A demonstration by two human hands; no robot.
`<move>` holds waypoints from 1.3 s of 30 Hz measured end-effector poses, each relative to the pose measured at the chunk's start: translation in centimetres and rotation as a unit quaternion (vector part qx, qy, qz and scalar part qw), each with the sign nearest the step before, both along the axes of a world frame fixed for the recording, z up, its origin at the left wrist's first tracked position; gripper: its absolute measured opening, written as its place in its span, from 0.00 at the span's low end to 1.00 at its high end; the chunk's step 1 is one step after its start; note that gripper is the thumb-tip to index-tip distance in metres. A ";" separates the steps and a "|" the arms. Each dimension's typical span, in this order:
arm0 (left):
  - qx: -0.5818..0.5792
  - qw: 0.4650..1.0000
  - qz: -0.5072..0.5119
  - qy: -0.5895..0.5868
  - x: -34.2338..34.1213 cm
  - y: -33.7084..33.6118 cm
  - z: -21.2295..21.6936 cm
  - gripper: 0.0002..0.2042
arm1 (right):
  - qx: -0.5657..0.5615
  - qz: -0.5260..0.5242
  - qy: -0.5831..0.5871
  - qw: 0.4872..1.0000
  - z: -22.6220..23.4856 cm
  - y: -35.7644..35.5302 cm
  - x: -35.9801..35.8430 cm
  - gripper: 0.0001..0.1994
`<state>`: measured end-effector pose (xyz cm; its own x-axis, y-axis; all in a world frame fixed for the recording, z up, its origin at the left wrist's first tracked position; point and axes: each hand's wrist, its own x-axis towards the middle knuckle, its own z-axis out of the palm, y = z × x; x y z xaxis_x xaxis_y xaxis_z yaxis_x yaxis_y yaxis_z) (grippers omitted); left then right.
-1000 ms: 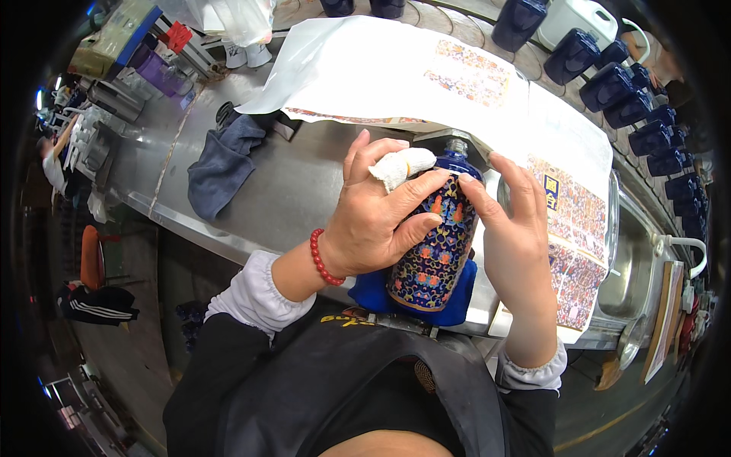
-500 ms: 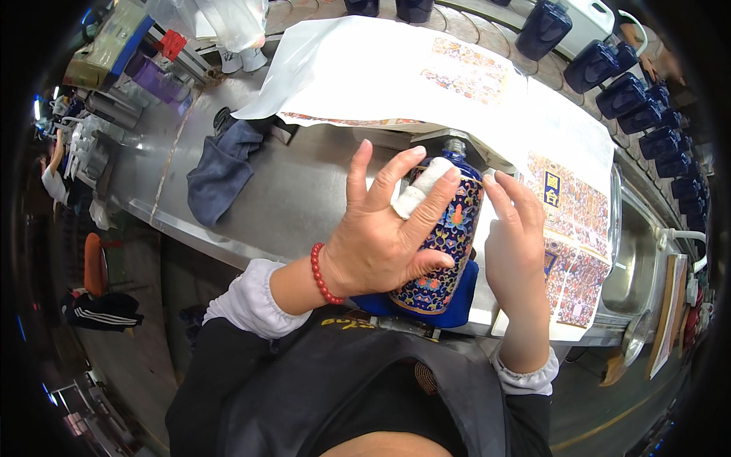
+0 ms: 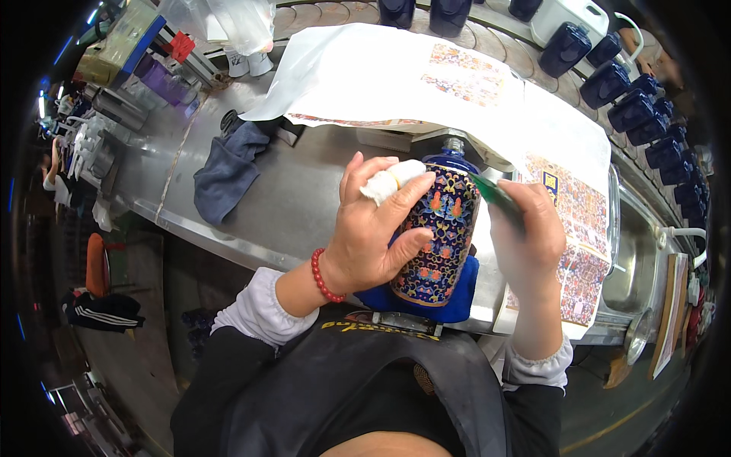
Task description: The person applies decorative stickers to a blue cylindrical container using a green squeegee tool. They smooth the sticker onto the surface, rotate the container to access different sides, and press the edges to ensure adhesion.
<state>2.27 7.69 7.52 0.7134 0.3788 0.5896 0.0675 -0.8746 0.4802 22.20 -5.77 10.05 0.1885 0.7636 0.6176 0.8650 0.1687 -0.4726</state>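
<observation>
A dark blue bottle with a colourful floral decal leans on a blue cloth at the front edge of the bench, its neck pointing away from me. My left hand steadies the bottle's left side, thumb and forefinger against the decal. A white wrapping covers one finger of that hand, and a red bead bracelet circles the wrist. Between the fingers of my right hand is a green flat scraper, its tip at the bottle's upper right shoulder. My right hand is somewhat blurred.
White decal sheets spread over the back and right of the steel bench. A grey-blue cloth lies left. Several blue bottles stand along the conveyor behind and right. A sink is at the far right.
My left hand has drawn back to the bottle's left edge, uncovering more of the decal. The green scraper now shows in my right hand at the shoulder; the bottle appears slightly turned.
</observation>
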 end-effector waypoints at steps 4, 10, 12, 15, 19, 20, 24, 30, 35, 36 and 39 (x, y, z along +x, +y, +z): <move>0.038 0.999 0.013 0.029 0.4 0.6 -0.6 0.27 | -0.021 -0.040 0.090 0.995 0.3 -0.5 0.0 0.20; 0.057 0.998 0.007 0.023 1.1 1.1 -0.1 0.26 | -0.073 -0.021 -0.092 0.993 0.2 0.6 0.2 0.28; 0.047 0.999 0.008 0.013 1.1 1.3 0.0 0.25 | -0.087 -0.010 -0.112 0.990 0.2 1.1 0.1 0.28; 0.048 0.998 0.011 0.029 1.1 1.3 0.0 0.25 | -0.075 -0.011 -0.150 0.986 0.3 1.5 0.0 0.27; 0.071 0.997 0.013 0.042 1.3 1.4 0.3 0.25 | -0.067 -0.015 -0.126 0.990 0.4 1.5 0.3 0.26; 0.082 0.996 0.015 0.043 1.4 1.4 0.4 0.25 | -0.061 -0.029 -0.110 0.992 0.4 1.3 0.3 0.26; 0.119 0.991 0.022 0.057 1.7 1.3 0.8 0.25 | -0.071 -0.049 -0.063 0.994 -0.2 0.4 0.3 0.27; 0.129 0.989 0.034 0.059 2.1 0.8 1.1 0.25 | -0.073 -0.055 -0.051 0.995 -1.1 -0.5 0.0 0.28; 0.140 0.987 0.041 0.067 2.2 0.6 1.1 0.26 | -0.066 -0.048 -0.041 0.996 -1.3 -0.7 -0.1 0.28; 0.148 0.985 0.044 0.075 2.1 0.6 1.1 0.27 | -0.063 -0.047 -0.035 0.996 -1.4 -0.7 -0.1 0.28; 0.113 0.990 0.040 0.079 1.8 0.6 1.0 0.29 | -0.061 -0.047 -0.042 0.996 -1.6 -1.0 -0.1 0.29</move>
